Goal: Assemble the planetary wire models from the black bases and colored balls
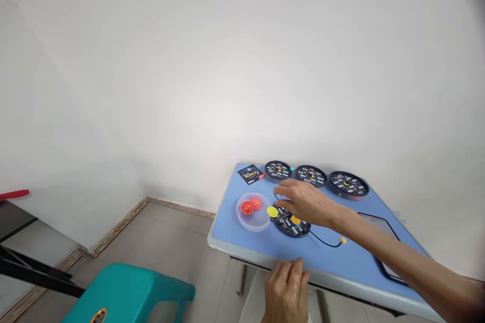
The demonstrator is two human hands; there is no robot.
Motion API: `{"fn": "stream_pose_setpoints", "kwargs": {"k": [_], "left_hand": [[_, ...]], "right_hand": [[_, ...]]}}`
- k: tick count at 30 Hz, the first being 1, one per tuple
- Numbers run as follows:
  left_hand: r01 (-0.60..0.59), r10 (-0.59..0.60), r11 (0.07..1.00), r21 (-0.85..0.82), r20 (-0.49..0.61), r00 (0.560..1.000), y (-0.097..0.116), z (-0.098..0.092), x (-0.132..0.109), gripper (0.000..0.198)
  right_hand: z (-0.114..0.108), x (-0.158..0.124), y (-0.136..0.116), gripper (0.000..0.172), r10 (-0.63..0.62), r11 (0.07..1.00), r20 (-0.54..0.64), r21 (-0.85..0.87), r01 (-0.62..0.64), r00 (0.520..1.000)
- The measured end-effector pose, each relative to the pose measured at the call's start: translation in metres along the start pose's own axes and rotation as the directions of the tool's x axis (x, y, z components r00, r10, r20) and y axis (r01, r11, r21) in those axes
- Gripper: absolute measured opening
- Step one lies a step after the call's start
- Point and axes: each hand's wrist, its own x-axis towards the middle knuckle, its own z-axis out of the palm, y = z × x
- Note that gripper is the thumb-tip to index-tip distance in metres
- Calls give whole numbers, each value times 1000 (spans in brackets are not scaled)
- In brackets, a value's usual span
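Note:
My right hand point(301, 201) reaches over a round black base point(291, 227) printed with small labels. Its thumb and fingers are curved and apart, with a thin black wire point(276, 197) showing between the tips; no grip on it is visible. A yellow disc-like piece point(272, 212) sits at the base's left side, and an orange ball point(295, 220) is near its middle. Another black wire point(326, 243) curves out right to a small orange ball point(343, 240). My left hand point(287, 290) lies at the table's front edge, fingers stretched out and holding nothing.
On the blue table point(223, 234), a clear round dish point(242, 222) holds red half-shells point(247, 207). A black card point(250, 174) and black round trays point(349, 183) line the back. A dark-framed tablet-like object point(392, 270) lies right. A teal stool point(125, 287) stands at left.

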Motion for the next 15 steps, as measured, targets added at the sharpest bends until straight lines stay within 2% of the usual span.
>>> {"fn": "stream_pose_setpoints", "kwargs": {"k": [2,4,5,8,11,13,15], "left_hand": [[-15,16,1000,26,-60,998,-13,-23,-3,26],[-18,23,998,68,-84,996,-29,-46,0,26],[-19,26,996,83,-87,996,-38,-56,3,27],[2,8,994,110,-95,995,-63,-83,9,26],[33,-18,989,145,-105,994,-82,-99,12,24],[68,-52,985,161,-101,994,-92,-106,15,24],[95,-80,982,163,-98,992,-99,-110,22,23]], "right_hand": [[10,25,-21,16,-47,998,92,-30,50,995],[26,49,-37,18,-64,986,237,-134,98,969],[35,59,-43,20,-55,983,267,-155,99,962],[63,81,-57,25,-30,979,323,-180,92,946],[82,90,-67,20,-6,981,350,-178,72,937],[85,92,-71,17,11,986,342,-158,46,940],[80,93,-69,14,30,992,322,-124,11,946]]}}
